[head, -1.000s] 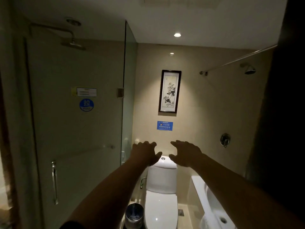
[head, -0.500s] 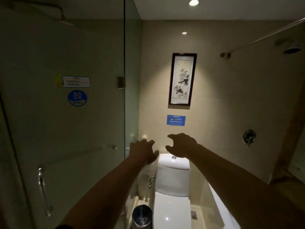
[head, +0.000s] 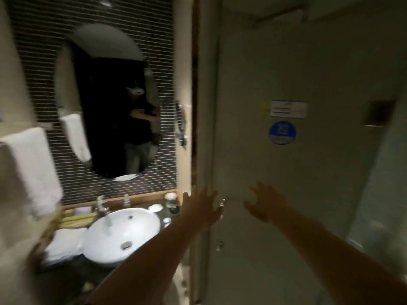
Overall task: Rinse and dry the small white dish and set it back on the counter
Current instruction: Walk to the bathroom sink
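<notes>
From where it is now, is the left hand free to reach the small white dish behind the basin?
Probably yes. The left hand is open and empty, just right of the small white dish on the counter; nothing visibly lies between them, though the frame is blurred.

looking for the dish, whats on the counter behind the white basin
A faucet, a small white dish and dark containers, all blurred. The left arm covers the counter's near right part.

Both forearms are bare, no sleeves, watch or rings showing, from the lower frame to the hands: left hand [head: 201, 205], right hand [head: 265, 204]. Blurred mirror [head: 105, 100], upper left, reflects dark top, grey trousers.
</notes>
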Motion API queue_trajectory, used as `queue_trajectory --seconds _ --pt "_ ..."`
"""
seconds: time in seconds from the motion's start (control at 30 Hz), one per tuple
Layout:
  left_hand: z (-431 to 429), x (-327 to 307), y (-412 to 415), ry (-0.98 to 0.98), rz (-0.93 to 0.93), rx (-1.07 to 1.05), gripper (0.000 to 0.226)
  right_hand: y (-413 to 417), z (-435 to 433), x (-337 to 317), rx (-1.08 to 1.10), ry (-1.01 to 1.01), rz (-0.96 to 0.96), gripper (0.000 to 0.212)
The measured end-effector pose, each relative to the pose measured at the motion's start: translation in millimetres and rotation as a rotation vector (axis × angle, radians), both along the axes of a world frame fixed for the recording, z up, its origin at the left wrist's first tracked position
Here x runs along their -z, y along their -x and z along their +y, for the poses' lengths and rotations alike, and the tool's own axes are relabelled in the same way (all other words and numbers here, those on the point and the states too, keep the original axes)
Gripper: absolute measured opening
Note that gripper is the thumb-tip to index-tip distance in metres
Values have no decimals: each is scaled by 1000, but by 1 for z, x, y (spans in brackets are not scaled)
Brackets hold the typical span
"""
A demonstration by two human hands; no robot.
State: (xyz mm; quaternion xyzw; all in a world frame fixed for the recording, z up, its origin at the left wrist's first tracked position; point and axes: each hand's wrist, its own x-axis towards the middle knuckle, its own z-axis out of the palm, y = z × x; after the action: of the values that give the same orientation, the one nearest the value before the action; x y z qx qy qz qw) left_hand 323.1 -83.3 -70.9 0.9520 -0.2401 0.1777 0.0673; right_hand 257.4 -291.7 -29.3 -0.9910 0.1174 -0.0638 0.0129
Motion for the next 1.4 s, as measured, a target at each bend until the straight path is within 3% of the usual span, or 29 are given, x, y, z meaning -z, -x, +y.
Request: queue_trajectory --seconds 0.2,0.4,0.8,1.03,1.23,1.4 --pt "141 3 5 -34 -33 -316 63 -56 145 20 -456 -149 -29 71" --pt "222 8 9 3 16 -502 64 -62 232 20 -571 -190 -90 71" --pt "291 28 -11 18 48 -493 67 -84 303 34 -523 -112 -60 72" --pt "289 29 -67 8 83 -357 65 -115 310 57 -393 -228 -50 67" --pt "283 62 -130 -23 152 -313 65 -185 311 73 -342 -150 33 73" --pt "283 76 -206 -35 206 -389 63 -270 311 81 -421 -118 56 67"
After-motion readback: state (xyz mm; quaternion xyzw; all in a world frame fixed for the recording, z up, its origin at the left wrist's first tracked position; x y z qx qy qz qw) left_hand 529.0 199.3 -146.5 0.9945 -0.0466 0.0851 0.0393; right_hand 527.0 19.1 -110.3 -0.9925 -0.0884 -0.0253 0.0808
